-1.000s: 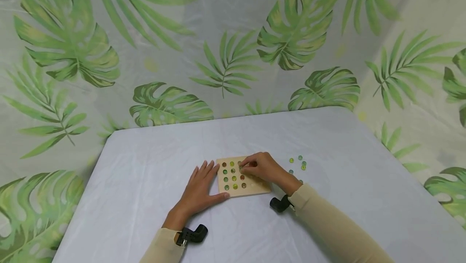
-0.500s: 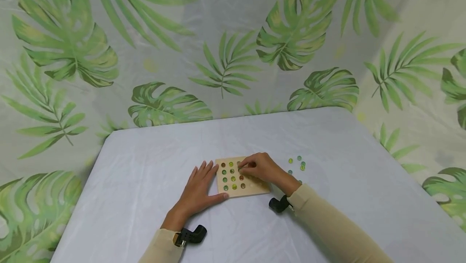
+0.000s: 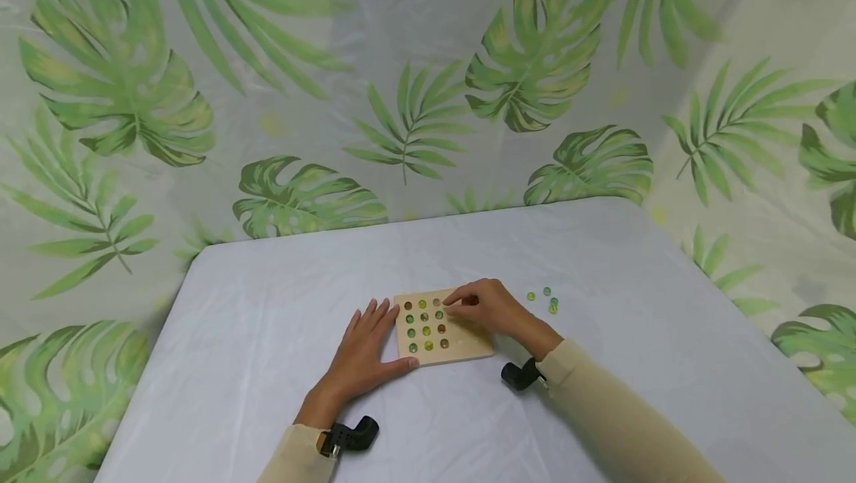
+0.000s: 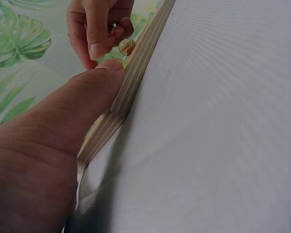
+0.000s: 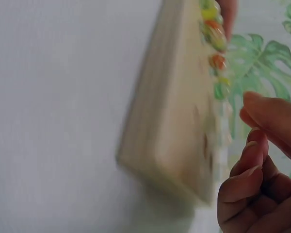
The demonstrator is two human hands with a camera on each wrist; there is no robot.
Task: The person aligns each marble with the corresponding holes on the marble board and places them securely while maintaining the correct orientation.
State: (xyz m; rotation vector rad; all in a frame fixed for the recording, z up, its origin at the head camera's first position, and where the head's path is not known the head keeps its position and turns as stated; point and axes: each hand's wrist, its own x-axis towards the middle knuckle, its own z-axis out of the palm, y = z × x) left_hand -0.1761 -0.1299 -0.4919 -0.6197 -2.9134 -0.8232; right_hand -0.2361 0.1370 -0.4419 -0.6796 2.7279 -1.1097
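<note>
While the left hand [image 3: 364, 349] braces, spread, at the left edge of the board [image 3: 458, 334], well short of the table's [image 3: 267, 305] far edge, the right hand [image 3: 487, 306] appears empty, fingertips parted; twelve marbles [image 3: 426, 331] seated, at least four loose marbles [image 3: 553, 309] outstanding.

My feed shows the board [image 3: 472, 345] on the surface [image 3: 267, 319], marbles [image 3: 426, 331] in its 9 o'clock half; left hand [image 3: 364, 351] at its 9, right hand [image 3: 493, 308] over its 2, loose marbles [image 3: 553, 309] past that, cloth [image 3: 428, 30] behind at 12.

Beige sleeves [image 3: 622, 409], black wrist cameras [image 3: 361, 433], left mount [image 3: 325, 442] apparently part orange
</note>
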